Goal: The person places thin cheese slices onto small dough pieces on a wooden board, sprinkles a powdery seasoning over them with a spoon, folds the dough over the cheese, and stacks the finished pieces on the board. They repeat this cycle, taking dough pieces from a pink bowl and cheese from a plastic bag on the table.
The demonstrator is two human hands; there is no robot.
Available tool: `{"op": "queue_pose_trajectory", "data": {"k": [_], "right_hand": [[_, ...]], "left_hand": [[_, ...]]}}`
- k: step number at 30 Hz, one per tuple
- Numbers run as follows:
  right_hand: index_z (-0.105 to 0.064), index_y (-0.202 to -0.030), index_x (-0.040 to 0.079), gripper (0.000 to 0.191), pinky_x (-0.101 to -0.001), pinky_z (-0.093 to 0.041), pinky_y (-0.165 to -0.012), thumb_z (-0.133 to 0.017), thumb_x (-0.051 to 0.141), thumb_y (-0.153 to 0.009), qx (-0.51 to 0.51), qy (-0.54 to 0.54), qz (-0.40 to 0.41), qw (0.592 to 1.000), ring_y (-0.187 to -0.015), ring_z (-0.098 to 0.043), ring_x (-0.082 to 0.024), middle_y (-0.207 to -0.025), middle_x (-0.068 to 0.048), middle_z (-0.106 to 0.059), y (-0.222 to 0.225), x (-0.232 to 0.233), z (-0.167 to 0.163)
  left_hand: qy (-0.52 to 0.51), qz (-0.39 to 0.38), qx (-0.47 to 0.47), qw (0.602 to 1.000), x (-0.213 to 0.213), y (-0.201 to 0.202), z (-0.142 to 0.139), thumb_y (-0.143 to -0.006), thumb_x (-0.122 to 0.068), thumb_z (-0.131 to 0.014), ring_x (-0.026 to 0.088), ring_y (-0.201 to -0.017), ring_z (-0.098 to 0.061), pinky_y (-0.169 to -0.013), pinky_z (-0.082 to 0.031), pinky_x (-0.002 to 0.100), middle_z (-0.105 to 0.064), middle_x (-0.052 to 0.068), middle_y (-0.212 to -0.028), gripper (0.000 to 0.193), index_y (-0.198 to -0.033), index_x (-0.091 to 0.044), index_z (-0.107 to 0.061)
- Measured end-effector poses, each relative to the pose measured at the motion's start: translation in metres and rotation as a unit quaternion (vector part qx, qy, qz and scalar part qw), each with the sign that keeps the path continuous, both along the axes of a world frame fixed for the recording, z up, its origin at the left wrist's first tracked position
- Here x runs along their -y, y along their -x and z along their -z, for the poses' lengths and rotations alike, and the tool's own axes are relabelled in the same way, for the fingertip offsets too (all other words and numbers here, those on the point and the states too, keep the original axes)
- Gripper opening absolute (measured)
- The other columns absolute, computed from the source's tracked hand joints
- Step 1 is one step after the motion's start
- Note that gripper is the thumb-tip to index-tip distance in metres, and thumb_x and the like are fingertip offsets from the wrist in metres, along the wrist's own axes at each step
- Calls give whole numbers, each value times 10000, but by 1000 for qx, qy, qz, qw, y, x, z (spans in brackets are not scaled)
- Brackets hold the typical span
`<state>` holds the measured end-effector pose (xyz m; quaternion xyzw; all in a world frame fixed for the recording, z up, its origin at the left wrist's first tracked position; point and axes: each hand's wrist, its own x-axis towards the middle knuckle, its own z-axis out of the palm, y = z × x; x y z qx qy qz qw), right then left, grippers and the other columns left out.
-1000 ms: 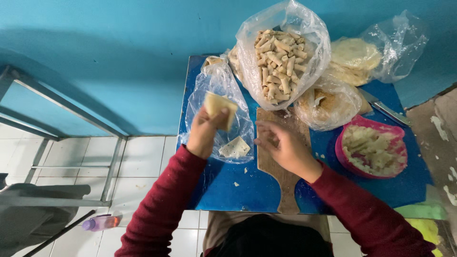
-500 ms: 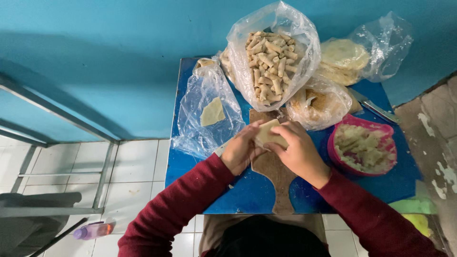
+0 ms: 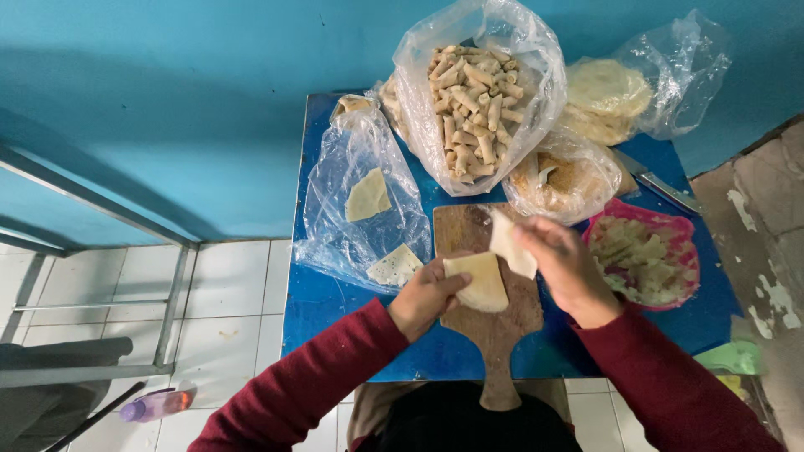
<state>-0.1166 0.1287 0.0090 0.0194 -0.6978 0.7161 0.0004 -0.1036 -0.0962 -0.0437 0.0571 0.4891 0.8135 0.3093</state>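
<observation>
Over wooden board, your left hand pinches pale wrapper; right hand fingers clamp second wrapper, seemingly peeling apart. Pink bowl right, bag of rolls behind, on blue desk.

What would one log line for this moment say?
left hand: holds pale wrapper sheet | right hand: peels second sheet | under: wooden board | right: pink bowl
</observation>
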Motion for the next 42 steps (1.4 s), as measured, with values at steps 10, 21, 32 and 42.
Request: {"op": "queue_pose_trajectory", "data": {"k": [10, 21, 32, 42], "right_hand": [[-698, -1020, 58, 176, -449, -489, -825, -732, 61, -847, -366, -444, -23, 818, -949, -627, -363, -974, -106, -685, -4, 38, -12], [-656, -1046, 37, 269, -407, -522, -818, -784, 59, -810, -377, -368, -9, 850, -967, -660, -345, -1012, -123, -672, -6, 53, -29], [-707, -1024, -8, 115, -290, -538, -700, -701, 78, -948, -164, -234, -45, 957, -808, -684, -151, -911, -74, -720, 21, 32, 16], [-686, -1031, 4, 111, -339, -498, -787, -680, 54, -932, -286, -368, 62, 883, -898, -634, -209, -987, -78, -678, 21, 16, -3]], "left_hand": [[-107, -292, -41, 950, 12, -17, -29, -996, -48, -525, 52, -909, -629, -810, -527, 204, -678, 1, -1139, 420, -1415, -69, -523], [-219, -149, 33, 964, -3, 19, -9, -1018, -118, -421, 191, -1228, -612, -1018, -528, 336, -576, 105, -1419, 505, -1516, -45, -394], [-78, -121, -44, 989, -6, 27, 5, -1050, -87, -563, 78, -1008, -619, -820, -502, 218, -652, 62, -1251, 559, -1580, -37, -392], [-82, -323, -82, 939, -2, 27, -7, -1083, -195, -473, 110, -1073, -591, -906, -512, 263, -598, 58, -1299, 461, -1527, -100, -395]]}}
